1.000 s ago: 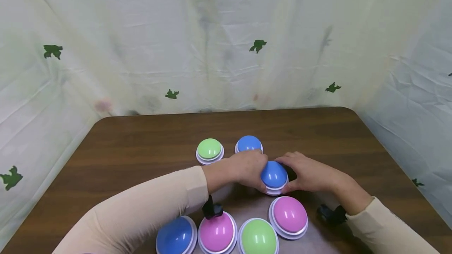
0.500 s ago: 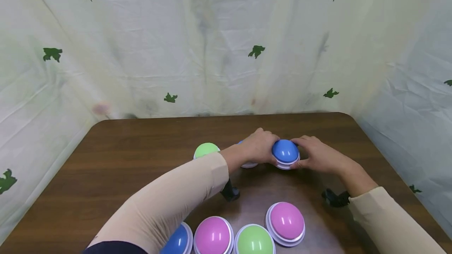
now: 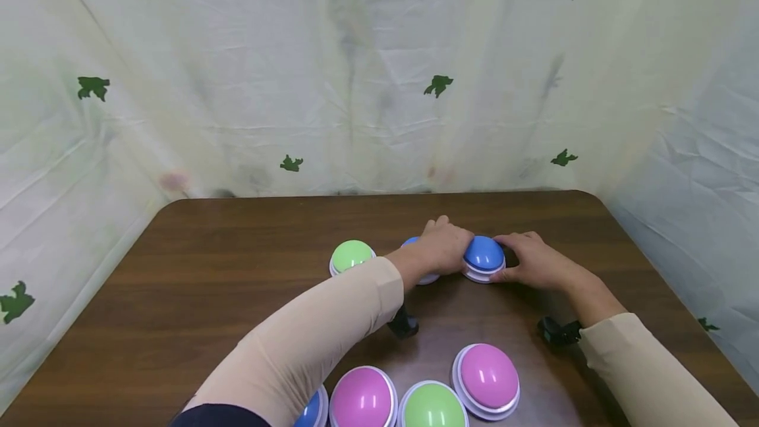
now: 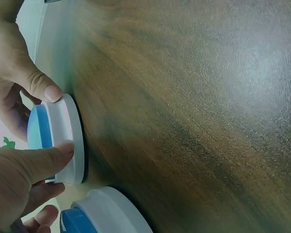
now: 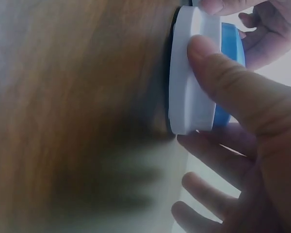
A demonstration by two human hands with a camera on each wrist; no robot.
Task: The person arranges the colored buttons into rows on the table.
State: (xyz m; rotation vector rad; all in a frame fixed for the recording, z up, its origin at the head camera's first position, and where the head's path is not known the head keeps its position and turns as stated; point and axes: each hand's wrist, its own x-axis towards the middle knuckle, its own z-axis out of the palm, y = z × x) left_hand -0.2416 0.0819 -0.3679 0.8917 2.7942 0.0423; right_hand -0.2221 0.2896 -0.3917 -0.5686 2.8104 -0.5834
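Note:
A domed blue push button (image 3: pixel 483 254) on a white base sits toward the back of the table, between my two hands. My left hand (image 3: pixel 440 247) grips it from the left, thumb on the white base in the left wrist view. From the right, my right hand (image 3: pixel 536 261) holds the same button, its thumb (image 5: pixel 216 68) across the base in the right wrist view. Its base stands at the tabletop, touching or almost so. Just left of it, a second blue push button (image 4: pixel 111 213) is mostly hidden by my left hand in the head view.
A green push button (image 3: pixel 351 254) stands farther left in the back row. Nearer me are a pink button (image 3: pixel 363 399), a green one (image 3: pixel 434 407), another pink one (image 3: pixel 489 376) and a partly covered blue one (image 3: pixel 311 412). A pale curtain (image 3: pixel 379 84) hangs behind the brown table (image 3: pixel 237 236).
Both hands have carried the blue button away from me and slightly right, from near the front pink button to the back row beside the other blue one. Over the last half second it barely moves.

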